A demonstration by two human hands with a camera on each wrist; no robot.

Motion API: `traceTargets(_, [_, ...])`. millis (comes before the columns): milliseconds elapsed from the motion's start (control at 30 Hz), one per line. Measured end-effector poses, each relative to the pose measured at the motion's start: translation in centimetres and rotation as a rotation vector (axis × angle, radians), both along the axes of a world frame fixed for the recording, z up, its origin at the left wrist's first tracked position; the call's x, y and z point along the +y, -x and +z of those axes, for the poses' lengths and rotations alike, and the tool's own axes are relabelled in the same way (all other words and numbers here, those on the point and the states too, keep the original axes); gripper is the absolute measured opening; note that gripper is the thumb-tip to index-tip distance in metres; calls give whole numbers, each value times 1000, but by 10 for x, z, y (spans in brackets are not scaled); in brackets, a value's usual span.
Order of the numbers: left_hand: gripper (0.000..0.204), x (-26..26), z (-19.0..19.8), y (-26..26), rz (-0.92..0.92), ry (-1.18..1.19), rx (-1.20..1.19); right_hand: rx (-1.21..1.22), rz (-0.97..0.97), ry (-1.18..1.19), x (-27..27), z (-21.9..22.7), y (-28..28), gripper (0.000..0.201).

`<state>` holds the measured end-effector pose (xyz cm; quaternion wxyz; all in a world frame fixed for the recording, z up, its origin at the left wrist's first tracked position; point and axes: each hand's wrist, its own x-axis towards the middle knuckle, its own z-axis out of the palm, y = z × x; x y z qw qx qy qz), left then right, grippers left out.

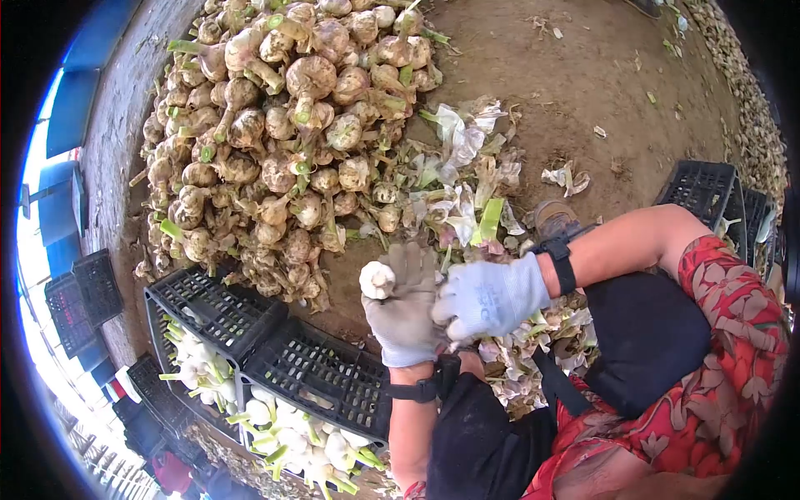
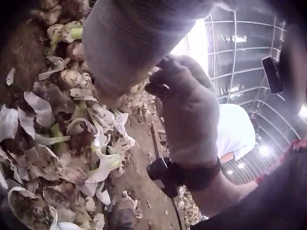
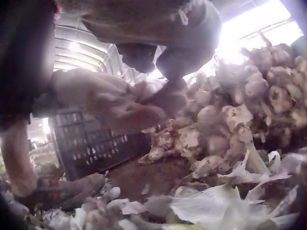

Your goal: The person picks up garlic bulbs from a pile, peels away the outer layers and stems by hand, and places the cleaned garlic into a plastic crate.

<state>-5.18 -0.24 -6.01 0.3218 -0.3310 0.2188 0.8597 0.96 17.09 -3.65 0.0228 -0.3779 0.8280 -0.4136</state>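
Note:
In the head view my gloved left hand point(image 1: 398, 312) holds a clean white garlic bulb point(image 1: 377, 280) at its thumb side, palm turned up. My right hand point(image 1: 492, 298), in a pale grey glove, is right beside the left palm with its fingers curled down; nothing shows in them. The left wrist view has the left glove point(image 2: 129, 45) large at the top and the right hand point(image 2: 189, 115) close by. From the right wrist, the right glove point(image 3: 158, 24) hangs over the left hand point(image 3: 105, 98). A heap of untrimmed garlic point(image 1: 275, 142) rises ahead.
Peeled skins and leaf scraps point(image 1: 467, 192) litter the dirt floor point(image 1: 575, 92). Black plastic crates point(image 1: 321, 375) stand at the left, beside white trimmed garlic point(image 1: 300, 437) with green stems. Another black crate point(image 1: 700, 193) is at the right. A person in white point(image 2: 235, 129) appears in the background.

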Motion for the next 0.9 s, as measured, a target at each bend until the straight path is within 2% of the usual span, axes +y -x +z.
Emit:
traceTargets(67, [45, -5, -4, 5, 78, -109, -87, -134, -101, 53, 0, -10, -3, 17])
traceTargets(133, [47, -5, -3, 7, 55, -135, -52, -204, -249, 63, 0, -17, -2, 23])
traceTargets(167, [51, -6, -5, 6, 36, -78, -87, -207, -344, 44, 3, -14, 6, 26])
traceTargets(200, [45, -7, -5, 4, -52, 4, 20, -208, -439, 24, 5, -12, 14, 30])
traceTargets(233, [40, -5, -5, 2, -139, 84, 128, -189, -482, 74, 5, -12, 21, 42])
traceTargets(333, [41, 6, -3, -4, -253, 240, 191, -134, -641, 162, -6, -5, 45, 52])
traceTargets(400, [42, 12, 2, -1, -121, -64, -149, -253, -575, 115, -4, -5, 56, 57])
traceTargets(467, [43, 23, 11, -1, -96, -30, -190, -321, -500, 55, -1, -13, 60, 54])
traceTargets(500, [43, 24, 15, -1, -83, -15, -184, -350, -520, 83, 0, -14, 59, 52])
traceTargets(533, [43, 24, 17, -1, -70, 0, -178, -484, -517, 184, 1, -18, 59, 52])
traceTargets(567, [42, 15, 12, -3, -64, -208, -231, -617, -510, 286, 4, -21, 59, 52])
traceTargets(667, [37, 11, 7, -9, -227, -206, -91, -955, -479, 527, 15, -18, 58, 44])
traceTargets(700, [36, 16, 12, -11, -212, -7, -130, -1070, -456, 611, 18, -14, 57, 42])
traceTargets(733, [36, 21, 18, -11, -201, 32, -108, -1185, -430, 696, 22, -12, 57, 41])
traceTargets(767, [36, 25, 22, -13, -189, 71, -86, -1173, -411, 657, 23, -17, 56, 38])
traceTargets(800, [36, 28, 24, -14, -177, 110, -63, -1228, -401, 768, 23, -20, 53, 39])
traceTargets(900, [36, 13, 22, -19, -264, -14, 66, -1396, -381, 1130, 19, -24, 45, 40])
